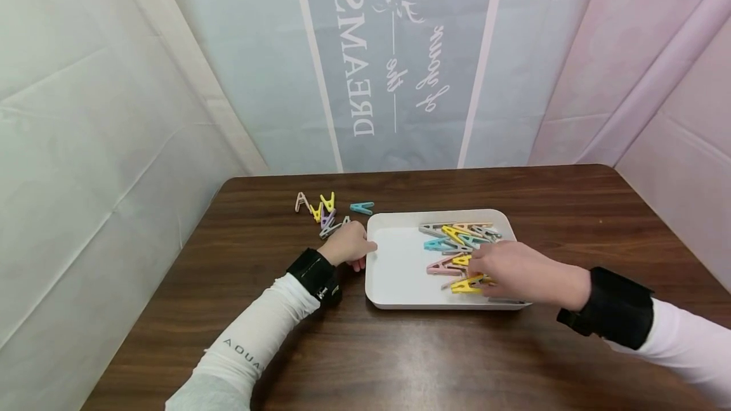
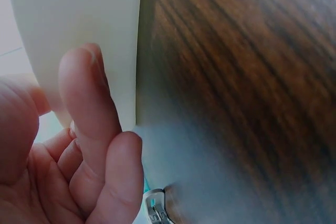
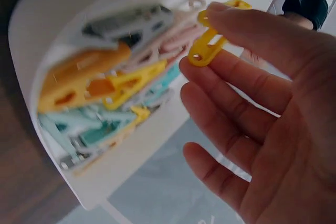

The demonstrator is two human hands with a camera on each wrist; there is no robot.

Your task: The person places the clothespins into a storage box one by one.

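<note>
A white tray [image 1: 396, 274] lies on the table, holding several clothespins [image 1: 448, 265] in pink, yellow, blue, green and grey toward its right side. My left hand [image 1: 348, 245] pinches the tray's left wall, thumb over the rim and fingers outside; in the left wrist view a finger [image 2: 86, 85] lies against the white wall. Over the tray's right part reaches my right hand [image 1: 522, 271]. Between its thumb and index finger it pinches a yellow clothespin [image 3: 207, 48], its other fingers spread loosely. From the head view, this hand covers part of the pile.
Left of the tray, a loose group of clothespins lies on the wooden table [image 1: 434, 360]: a pink one [image 1: 301, 202], yellow ones [image 1: 328, 201], a purple one [image 1: 328, 217] and a grey one [image 1: 331, 229]. A blue clothespin [image 1: 362, 208] sits behind the tray's left corner.
</note>
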